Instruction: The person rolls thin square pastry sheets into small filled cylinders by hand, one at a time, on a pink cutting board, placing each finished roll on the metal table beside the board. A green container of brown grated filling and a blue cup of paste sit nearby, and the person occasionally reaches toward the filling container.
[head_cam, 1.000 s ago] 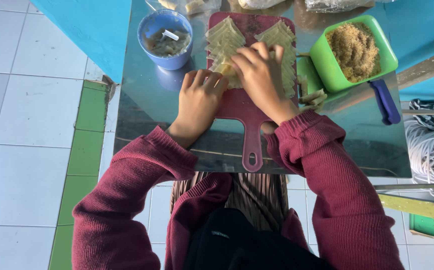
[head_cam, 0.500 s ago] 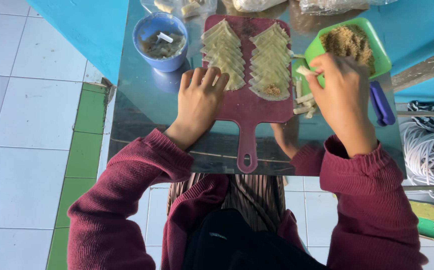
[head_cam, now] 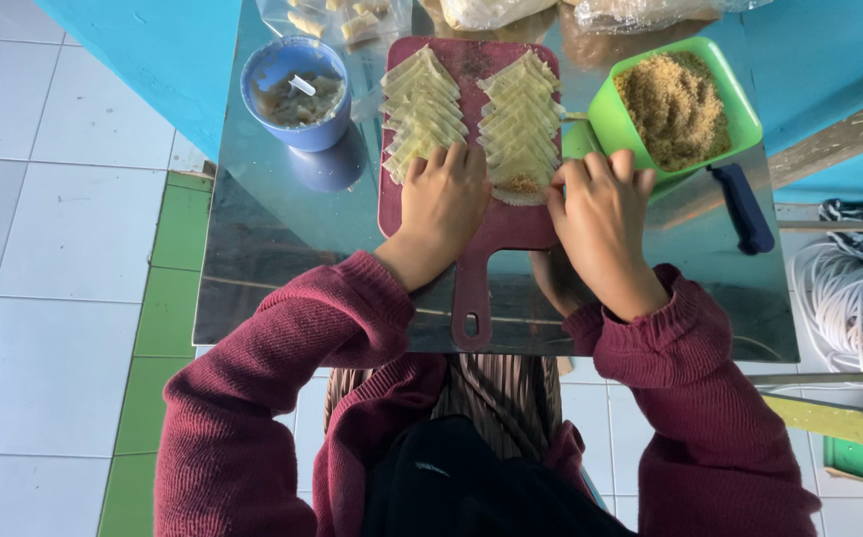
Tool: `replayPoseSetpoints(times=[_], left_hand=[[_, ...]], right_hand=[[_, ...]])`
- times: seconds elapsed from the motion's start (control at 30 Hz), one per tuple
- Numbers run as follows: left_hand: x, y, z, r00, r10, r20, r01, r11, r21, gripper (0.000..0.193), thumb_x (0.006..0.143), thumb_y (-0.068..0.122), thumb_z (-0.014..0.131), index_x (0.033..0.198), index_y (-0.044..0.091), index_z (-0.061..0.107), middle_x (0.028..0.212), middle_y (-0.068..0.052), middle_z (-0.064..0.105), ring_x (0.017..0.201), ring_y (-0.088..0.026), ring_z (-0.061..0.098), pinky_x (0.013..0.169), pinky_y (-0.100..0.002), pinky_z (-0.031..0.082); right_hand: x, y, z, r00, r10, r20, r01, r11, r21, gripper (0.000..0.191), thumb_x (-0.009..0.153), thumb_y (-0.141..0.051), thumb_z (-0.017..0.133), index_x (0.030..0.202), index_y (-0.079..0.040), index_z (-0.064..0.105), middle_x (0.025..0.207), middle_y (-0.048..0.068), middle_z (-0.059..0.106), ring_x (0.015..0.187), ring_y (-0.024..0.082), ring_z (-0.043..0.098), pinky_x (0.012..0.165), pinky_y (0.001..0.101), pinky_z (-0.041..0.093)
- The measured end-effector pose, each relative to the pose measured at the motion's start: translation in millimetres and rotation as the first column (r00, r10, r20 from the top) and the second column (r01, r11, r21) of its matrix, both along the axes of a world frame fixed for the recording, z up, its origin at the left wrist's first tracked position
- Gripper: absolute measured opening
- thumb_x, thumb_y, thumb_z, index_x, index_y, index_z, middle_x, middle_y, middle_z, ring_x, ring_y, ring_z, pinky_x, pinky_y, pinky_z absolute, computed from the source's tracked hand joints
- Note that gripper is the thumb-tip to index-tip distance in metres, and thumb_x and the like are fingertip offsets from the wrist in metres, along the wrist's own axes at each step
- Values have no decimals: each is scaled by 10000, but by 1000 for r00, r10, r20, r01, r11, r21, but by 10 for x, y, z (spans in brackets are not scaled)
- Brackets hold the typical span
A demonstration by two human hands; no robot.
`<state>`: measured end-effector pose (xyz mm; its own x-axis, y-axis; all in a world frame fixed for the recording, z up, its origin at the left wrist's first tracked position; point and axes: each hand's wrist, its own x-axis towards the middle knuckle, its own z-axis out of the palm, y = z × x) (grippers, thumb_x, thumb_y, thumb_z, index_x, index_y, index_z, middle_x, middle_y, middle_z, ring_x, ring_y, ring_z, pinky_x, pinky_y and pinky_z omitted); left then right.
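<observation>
A dark red cutting board (head_cam: 471, 288) lies on a shiny metal table (head_cam: 282, 249). Two rows of pale overlapping wrappers (head_cam: 421, 104) cover it. The nearest wrapper of the right row (head_cam: 523, 187) carries a small heap of brown filling. My left hand (head_cam: 443, 199) rests flat on the near end of the left row, holding nothing. My right hand (head_cam: 600, 214) is at the right edge of the filled wrapper, with thumb and fingertips closed on its rim. A green tub of brown filling (head_cam: 675, 104) stands just beyond my right hand.
A blue bowl (head_cam: 297, 94) with a pale mixture and a small utensil stands left of the board. A blue-handled tool (head_cam: 742, 207) lies right of the tub. Clear bags (head_cam: 352, 20) sit at the table's far edge. White coiled rope (head_cam: 849, 298) lies on the right, tiled floor on the left.
My right hand came back from the green tub to the near end of the right row, where filling now sits. My left hand slid right onto the left row.
</observation>
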<state>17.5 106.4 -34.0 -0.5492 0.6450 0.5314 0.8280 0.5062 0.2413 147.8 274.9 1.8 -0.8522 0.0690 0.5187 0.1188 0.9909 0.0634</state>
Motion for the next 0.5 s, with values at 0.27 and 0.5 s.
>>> replayPoseSetpoints(times=[0.27, 0.5], left_hand=[[-11, 44, 59, 996, -32, 83, 25, 997, 80, 185, 891, 235, 694, 974, 104, 593, 897, -59, 657, 912, -263, 685, 800, -418, 502], [118, 32, 167, 966, -164, 198, 126, 973, 193, 207, 951, 189, 678, 1084, 106, 543, 925, -64, 676, 859, -256, 717, 674, -394, 573]], right_hand=[[-50, -30, 14, 999, 24, -39, -29, 990, -139, 202, 856, -123, 809, 942, -117, 626, 892, -2, 673, 927, 269, 568, 844, 449, 339], [-44, -67, 73, 991, 101, -85, -122, 947, -298, 291, 880, -65, 803, 1078, -113, 596, 965, -14, 700, 984, 260, 601, 885, 441, 370]])
